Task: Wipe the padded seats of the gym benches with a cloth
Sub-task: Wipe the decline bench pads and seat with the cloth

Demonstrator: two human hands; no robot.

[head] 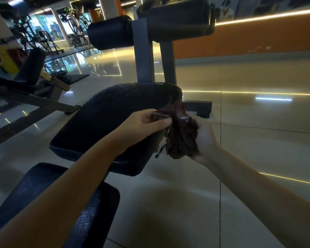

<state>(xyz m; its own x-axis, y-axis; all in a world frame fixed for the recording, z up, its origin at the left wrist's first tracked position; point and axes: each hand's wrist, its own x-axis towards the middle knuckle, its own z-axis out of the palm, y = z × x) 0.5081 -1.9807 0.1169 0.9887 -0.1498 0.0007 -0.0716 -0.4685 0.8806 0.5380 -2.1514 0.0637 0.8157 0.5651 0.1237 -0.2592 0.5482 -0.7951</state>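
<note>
A dark reddish-brown cloth (pixel 180 135) is bunched up between both my hands, above the right edge of a black padded bench seat (pixel 104 122). My left hand (pixel 147 124) pinches the cloth's upper left fold. My right hand (pixel 204 138) grips the bulk of the cloth from the right, with frayed threads dangling below. A second black pad (pixel 52 190) of the same bench lies nearer me, partly under my left forearm.
Two black roller pads (pixel 111 33) sit on a grey upright post (pixel 143 56) behind the seat. Another bench (pixel 25 76) stands at the left, more gym machines far back. A glossy tiled floor (pixel 258 122) spreads to the right, below an orange wall.
</note>
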